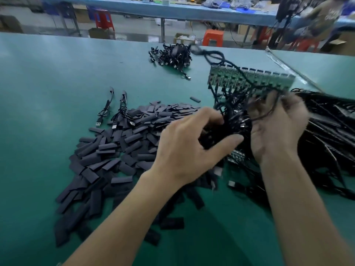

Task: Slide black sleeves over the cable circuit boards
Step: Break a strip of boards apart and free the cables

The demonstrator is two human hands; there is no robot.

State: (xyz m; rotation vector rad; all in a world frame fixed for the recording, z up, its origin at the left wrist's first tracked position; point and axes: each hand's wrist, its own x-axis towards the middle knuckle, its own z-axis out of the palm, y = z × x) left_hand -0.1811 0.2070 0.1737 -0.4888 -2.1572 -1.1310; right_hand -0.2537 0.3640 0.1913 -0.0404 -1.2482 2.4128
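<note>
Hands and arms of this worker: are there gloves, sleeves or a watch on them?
No. The left hand and right hand are bare: no gloves, no rings showing. The forearms are bare to the picture's edge, with no sleeves, watch or band. The right hand is blurred, so small details could hide.

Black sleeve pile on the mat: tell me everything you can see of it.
The sleeve pile is many short, flattened black tubes, matte and rubbery-looking. They lie loosely heaped at mixed angles on the green mat, fanning from mid-table toward the near left, a few strays apart. A coiled cable rests on its far edge. Its right edge runs beneath the left hand, which grips the cable bundle.
</note>
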